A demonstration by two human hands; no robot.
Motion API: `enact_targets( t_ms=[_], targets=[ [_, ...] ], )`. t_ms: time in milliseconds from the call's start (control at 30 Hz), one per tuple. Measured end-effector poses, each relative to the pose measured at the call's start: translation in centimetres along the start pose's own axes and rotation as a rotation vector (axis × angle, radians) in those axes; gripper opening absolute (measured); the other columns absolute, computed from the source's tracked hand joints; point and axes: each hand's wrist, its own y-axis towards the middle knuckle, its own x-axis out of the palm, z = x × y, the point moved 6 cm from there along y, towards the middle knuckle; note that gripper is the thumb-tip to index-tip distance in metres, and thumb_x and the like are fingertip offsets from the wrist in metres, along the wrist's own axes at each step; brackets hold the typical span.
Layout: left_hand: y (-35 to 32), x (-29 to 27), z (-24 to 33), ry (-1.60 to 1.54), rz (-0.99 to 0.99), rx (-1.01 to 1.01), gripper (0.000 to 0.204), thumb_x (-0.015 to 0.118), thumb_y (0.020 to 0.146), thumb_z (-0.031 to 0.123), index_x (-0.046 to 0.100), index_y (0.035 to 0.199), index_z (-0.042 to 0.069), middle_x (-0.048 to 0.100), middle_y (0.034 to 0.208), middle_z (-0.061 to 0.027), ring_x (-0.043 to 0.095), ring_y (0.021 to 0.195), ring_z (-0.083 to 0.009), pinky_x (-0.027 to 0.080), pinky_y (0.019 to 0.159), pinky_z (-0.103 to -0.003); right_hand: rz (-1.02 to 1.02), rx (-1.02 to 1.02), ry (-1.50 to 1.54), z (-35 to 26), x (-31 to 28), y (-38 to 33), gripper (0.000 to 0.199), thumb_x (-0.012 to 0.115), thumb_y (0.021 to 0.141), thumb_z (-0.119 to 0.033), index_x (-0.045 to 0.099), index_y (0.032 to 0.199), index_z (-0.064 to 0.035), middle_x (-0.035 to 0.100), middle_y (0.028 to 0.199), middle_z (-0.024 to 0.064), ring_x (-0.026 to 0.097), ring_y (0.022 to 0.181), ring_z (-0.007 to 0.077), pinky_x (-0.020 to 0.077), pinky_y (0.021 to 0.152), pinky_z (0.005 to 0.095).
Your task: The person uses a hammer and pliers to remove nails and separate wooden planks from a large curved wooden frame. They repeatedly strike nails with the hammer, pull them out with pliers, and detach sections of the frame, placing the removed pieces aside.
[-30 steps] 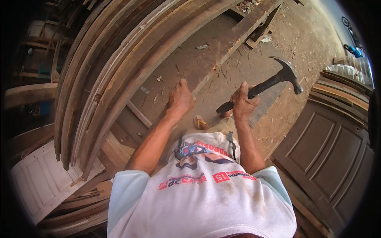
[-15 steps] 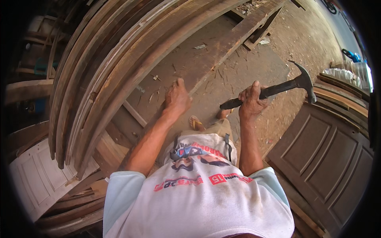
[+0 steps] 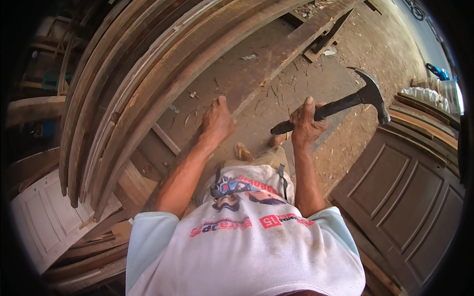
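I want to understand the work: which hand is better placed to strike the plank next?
Probably the right hand: it grips the raised black claw hammer. The left hand only rests on the long plank, steadying it.

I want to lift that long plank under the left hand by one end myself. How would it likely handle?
The plank looks thick and runs far past the left hand, so it is probably heavy and stiff, not floppy. Its flat face lies on the floor, so it should not roll. The rough, chipped surface suggests a sure hold, though perhaps splinters.
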Motion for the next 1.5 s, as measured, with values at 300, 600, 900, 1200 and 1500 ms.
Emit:
enact_targets(
  t_ms=[300, 600, 900, 1200, 1500],
  targets=[
    [-0.5, -0.5, -1.2, 0.028, -0.014, -0.029, 0.058, 0.082, 0.082, 0.016, 0.044, 0.123, -0.002, 0.059, 0.123, -0.0295, 0.061, 0.118, -0.045, 0.051, 0.099, -0.051, -0.337, 0.134, -0.753, 10.4, -4.0, -6.8, 0.039, 0.073, 0.096, -0.036, 0.062, 0.091, 0.001, 0.053, 0.064, 0.0038, 0.053, 0.061, 0.0153, 0.0459, 0.058, 0.0359],
    [0.3, 0.3, -1.7, -0.027, 0.099, 0.037, 0.053, 0.078, 0.082, 0.011, 0.045, 0.122, -0.001, 0.06, 0.122, -0.0306, 0.063, 0.114, -0.0466, 0.052, 0.097, -0.052, -0.471, 0.128, -0.965, 3.3, -1.0, -1.2, 0.033, 0.073, 0.097, -0.033, 0.066, 0.102, -0.001, 0.051, 0.061, 0.0079, 0.049, 0.056, 0.0177, 0.0424, 0.056, 0.0381],
    [0.8, -0.4, -1.8, -0.075, -0.034, -0.021, 0.055, 0.076, 0.085, 0.012, 0.044, 0.127, -0.003, 0.061, 0.123, -0.0326, 0.063, 0.117, -0.048, 0.052, 0.1, -0.051, -0.752, -0.19, -1.371, 2.4, -1.0, 2.0, 0.03, 0.072, 0.094, -0.031, 0.058, 0.097, -0.0044, 0.068, 0.077, 0.0196, 0.067, 0.072, 0.0425, 0.0511, 0.065, 0.0494],
    [0.8, -1.0, -1.2, -0.043, -0.079, -0.106, 0.06, 0.078, 0.082, 0.015, 0.044, 0.129, -0.001, 0.06, 0.127, -0.0305, 0.062, 0.122, -0.046, 0.052, 0.103, -0.05, -1.165, -0.469, -1.527, -1.4, 2.0, 7.8, 0.024, 0.072, 0.09, -0.023, 0.057, 0.103, -0.0088, 0.07, 0.089, 0.0138, 0.072, 0.082, 0.0368, 0.056, 0.07, 0.048],
    [0.1, -1.2, -1.4, -0.083, -0.076, -0.199, 0.061, 0.08, 0.081, 0.015, 0.044, 0.129, 0.004, 0.058, 0.134, -0.0263, 0.059, 0.126, -0.0464, 0.05, 0.105, -0.052, -1.337, -0.472, -1.395, -0.9, 2.3, 10.3, 0.029, 0.075, 0.088, -0.021, 0.057, 0.106, -0.0082, 0.068, 0.09, 0.0153, 0.069, 0.082, 0.0401, 0.0533, 0.069, 0.0498]
  ],
)
